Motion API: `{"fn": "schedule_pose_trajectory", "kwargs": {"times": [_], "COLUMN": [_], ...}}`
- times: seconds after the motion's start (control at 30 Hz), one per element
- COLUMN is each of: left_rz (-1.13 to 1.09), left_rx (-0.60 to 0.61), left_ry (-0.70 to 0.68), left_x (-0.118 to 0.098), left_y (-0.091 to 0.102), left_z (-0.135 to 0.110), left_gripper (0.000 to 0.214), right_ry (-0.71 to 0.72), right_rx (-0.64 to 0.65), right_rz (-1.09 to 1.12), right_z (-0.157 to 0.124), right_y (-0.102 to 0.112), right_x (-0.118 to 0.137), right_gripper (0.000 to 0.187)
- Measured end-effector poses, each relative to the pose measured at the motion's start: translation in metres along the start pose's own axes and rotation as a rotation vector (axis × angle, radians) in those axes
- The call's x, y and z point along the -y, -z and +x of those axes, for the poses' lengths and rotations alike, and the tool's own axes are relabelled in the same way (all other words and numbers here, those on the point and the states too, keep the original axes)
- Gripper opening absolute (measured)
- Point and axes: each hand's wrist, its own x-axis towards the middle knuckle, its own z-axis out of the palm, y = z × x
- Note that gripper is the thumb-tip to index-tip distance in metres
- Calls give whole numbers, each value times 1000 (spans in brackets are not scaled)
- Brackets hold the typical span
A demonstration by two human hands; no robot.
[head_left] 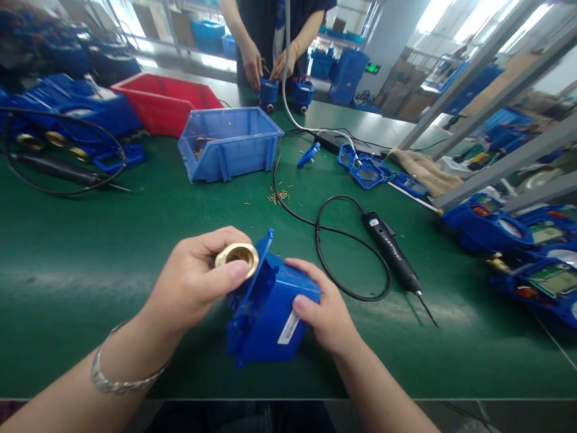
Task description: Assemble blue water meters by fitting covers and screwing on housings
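On the green tabletop [112, 258], a slim black-handled screwdriver [54, 168] lies left of the blue open-fronted plastic bin [246, 157], beside a cluster of blue plastic meters with brass ends [85, 114]; a red rectangular plastic bin [153, 111] sits just left of the blue bin; nearer the viewer than the blue bin, the left hand [193, 273] is clamped on a round, hollow brass fitting [234, 251], thumb across its rim; the boxy blue plastic housing [277, 307], with a white label, is in front of the blue bin, right beside the fitting; small brass-coloured screws [279, 196] lie scattered near the blue bin's right front; the right hand [327, 307] is clamped on the housing's right side; right of the blue bin and nearer the viewer lies a cylindrical black power screwdriver [391, 249]; well right of it are blue meters with green circuit boards [547, 282].
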Motion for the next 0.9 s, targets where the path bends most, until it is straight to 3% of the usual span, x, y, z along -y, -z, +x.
{"fn": "schedule_pose_trajectory", "kwargs": {"times": [0.1,0.23,0.57,0.9], "left_rz": [-184,-259,-233,-196], "left_rx": [-56,-70,26,42], "left_ry": [-32,-60,-78,-43], "left_x": [7,11,16,12], "left_y": [10,10,9,-1], "left_z": [-6,-13,-20,-14], "left_gripper": [20,20,21,23], "right_ry": [-43,-64,-80,-84], "right_rx": [-89,-113,-171,-156], "right_rz": [147,223,219,143], "right_z": [1,1,-2,-2], "right_y": [-4,-8,-13,-11], "right_x": [5,6,8,10], "right_gripper": [52,46,45,46]}}
